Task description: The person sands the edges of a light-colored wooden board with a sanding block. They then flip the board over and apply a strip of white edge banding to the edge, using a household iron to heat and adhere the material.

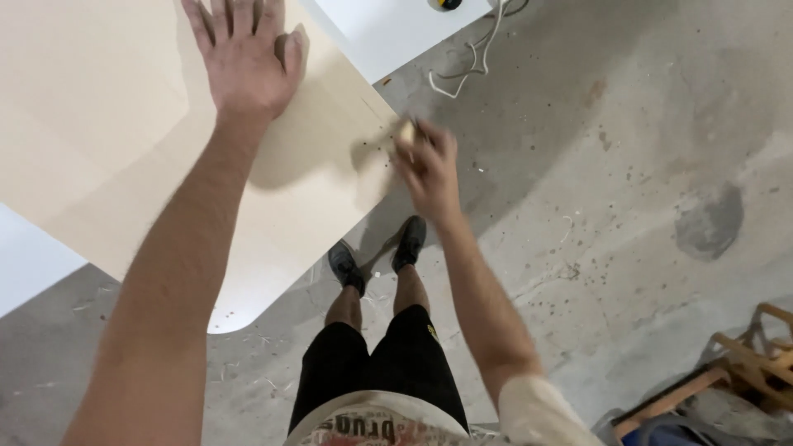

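No packages, signs or screens are seen here. The only lettering shown is a print on the pale shirt hem (376,428) at the bottom edge, in dark and red marks, partly cut off by the frame, just above the black shorts (376,363).

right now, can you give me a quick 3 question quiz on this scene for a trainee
1. True or false: the left hand lies flat on the pale board.
2. Where is the right hand? A) at the board's edge, holding a small pale block; B) on the floor; C) resting on the wooden frame.
3. Fill in: the white cable lies on the ____.

Key
1. True: palm down, fingers spread on the board.
2. A. The hand is blurred, so the exact grip is hard to tell.
3. Floor, beside the white panel.
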